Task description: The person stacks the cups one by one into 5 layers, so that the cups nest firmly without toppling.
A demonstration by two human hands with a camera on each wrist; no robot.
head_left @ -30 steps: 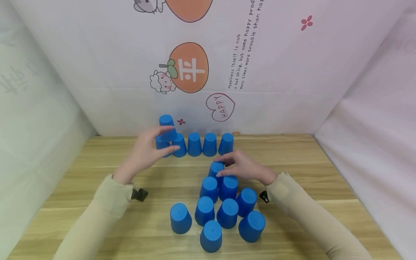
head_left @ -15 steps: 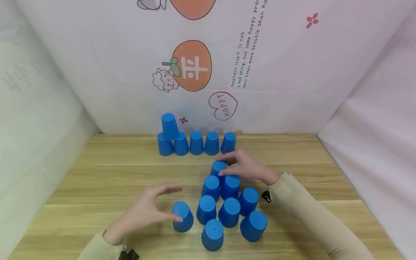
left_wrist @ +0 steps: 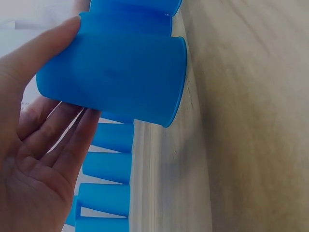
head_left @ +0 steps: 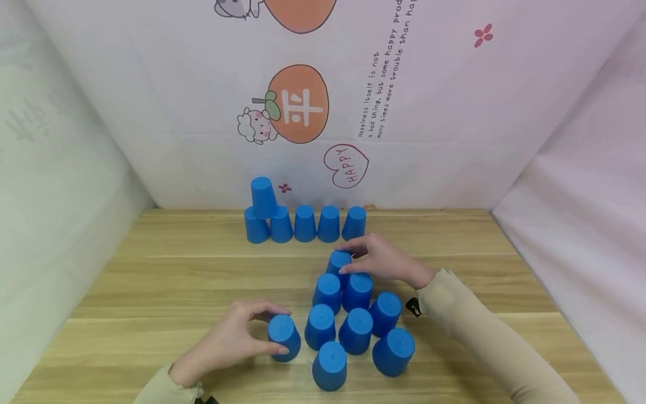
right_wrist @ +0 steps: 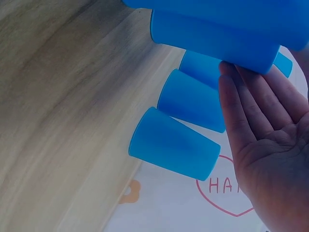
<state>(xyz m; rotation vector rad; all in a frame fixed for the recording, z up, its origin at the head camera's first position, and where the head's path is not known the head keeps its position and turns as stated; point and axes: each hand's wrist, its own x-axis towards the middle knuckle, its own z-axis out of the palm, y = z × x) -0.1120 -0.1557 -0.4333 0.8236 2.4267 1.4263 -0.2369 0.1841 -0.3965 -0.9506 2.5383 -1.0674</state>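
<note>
An upside-down blue plastic cup (head_left: 282,332) stands at the front left of a cluster. My left hand (head_left: 236,338) grips it by the sides, thumb toward me and fingers behind. The left wrist view has that same cup (left_wrist: 116,72) large between thumb and fingers. My right hand (head_left: 384,260) holds the cluster's farthest blue cup (head_left: 337,261) between thumb and fingers. From the right wrist, its fingers (right_wrist: 256,96) lie along the side of this cup (right_wrist: 212,38), and the thumb is mostly hidden.
Several more inverted cups (head_left: 355,331) fill the cluster between the hands. At the back of the wooden table (head_left: 166,264), a row of cups (head_left: 305,224) carries one cup (head_left: 263,197) atop its left pair. A printed white cloth (head_left: 429,140) rises behind.
My left hand has left the stacked cup at the back row, come down toward me, and closed around the front-left cup. My right hand keeps its hold on the same cup.
</note>
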